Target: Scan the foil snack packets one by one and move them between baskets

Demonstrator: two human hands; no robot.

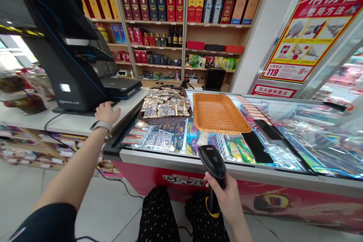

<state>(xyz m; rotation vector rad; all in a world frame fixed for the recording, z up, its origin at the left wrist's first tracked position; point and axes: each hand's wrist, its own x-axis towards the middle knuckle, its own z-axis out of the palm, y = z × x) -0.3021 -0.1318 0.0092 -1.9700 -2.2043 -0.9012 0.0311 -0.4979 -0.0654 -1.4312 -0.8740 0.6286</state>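
Observation:
My right hand is wrapped round the grip of a black barcode scanner, held upright in front of the freezer. My left hand, with a pale band on the wrist, rests at the edge of the white counter. Its thumb stands apart from the fingers, and I see nothing in it. Just beyond it is the base of a black checkout machine; whether the fingertips touch it I cannot tell. Ahead, a dark wicker basket full of small packets sits beside an orange wicker tray.
Both baskets stand on a glass-topped freezer with packaged goods inside. Two black slabs, one a long panel and one phone-like, lie at the right. A cable trails across the floor. Shelves of boxes and bottles line the back.

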